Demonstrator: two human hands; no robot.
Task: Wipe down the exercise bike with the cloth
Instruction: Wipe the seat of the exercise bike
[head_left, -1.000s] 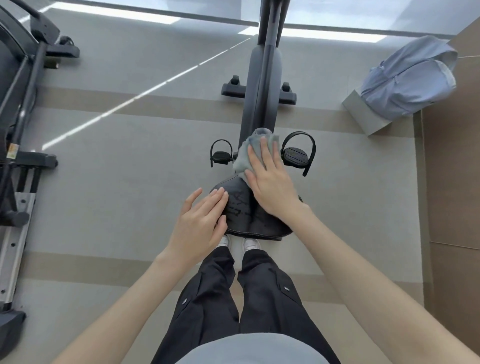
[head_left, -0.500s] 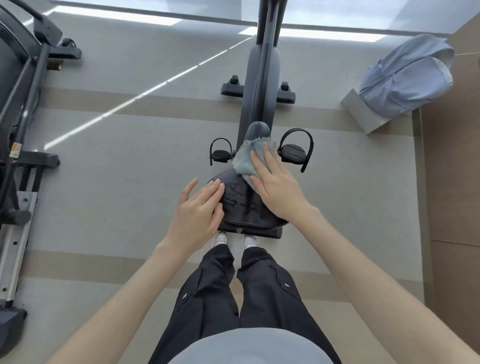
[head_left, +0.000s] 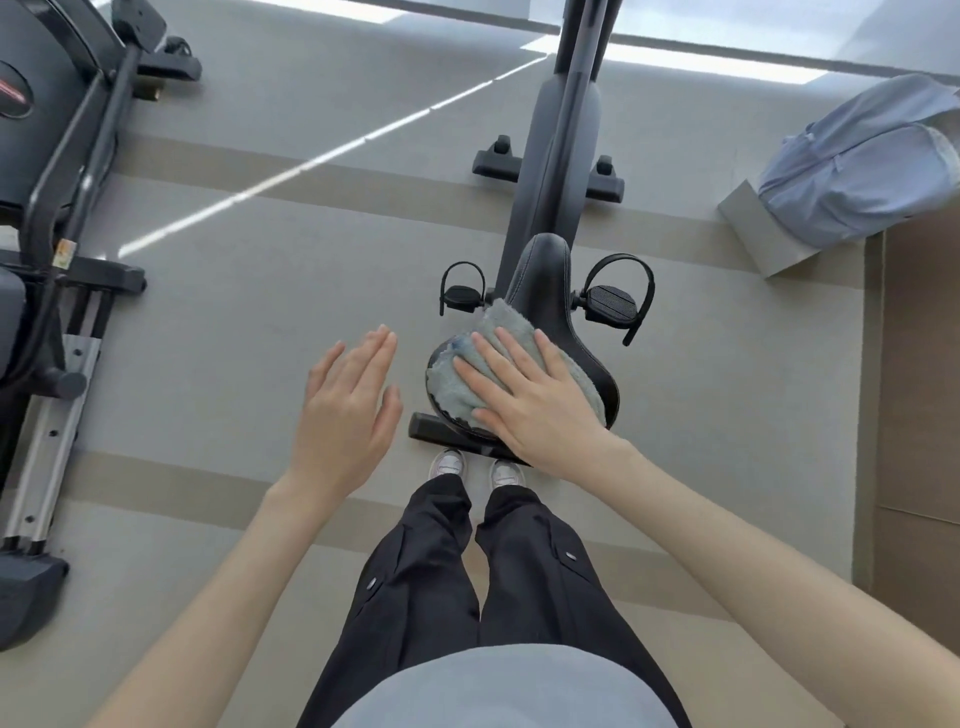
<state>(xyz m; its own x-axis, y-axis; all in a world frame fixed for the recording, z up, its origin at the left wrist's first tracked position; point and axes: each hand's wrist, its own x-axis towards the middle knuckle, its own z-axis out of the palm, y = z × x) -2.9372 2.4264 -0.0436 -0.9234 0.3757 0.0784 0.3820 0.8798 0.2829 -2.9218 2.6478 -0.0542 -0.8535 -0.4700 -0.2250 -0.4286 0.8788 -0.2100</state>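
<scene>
Grey cloth (head_left: 457, 382) (half hidden) under flat right hand (head_left: 535, 400) on saddle (head_left: 550, 291) — left hand (head_left: 345, 402) spread, empty.

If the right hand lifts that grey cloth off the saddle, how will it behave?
Likely floppy: the cloth drapes over the saddle edge under the flat right hand. Probably light, with a fluffy pile. It may slide on the smooth saddle rather than grip.

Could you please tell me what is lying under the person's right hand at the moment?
A grey cloth lies under the right hand, spread on the black bike saddle; the saddle's rear surface is covered.
</scene>
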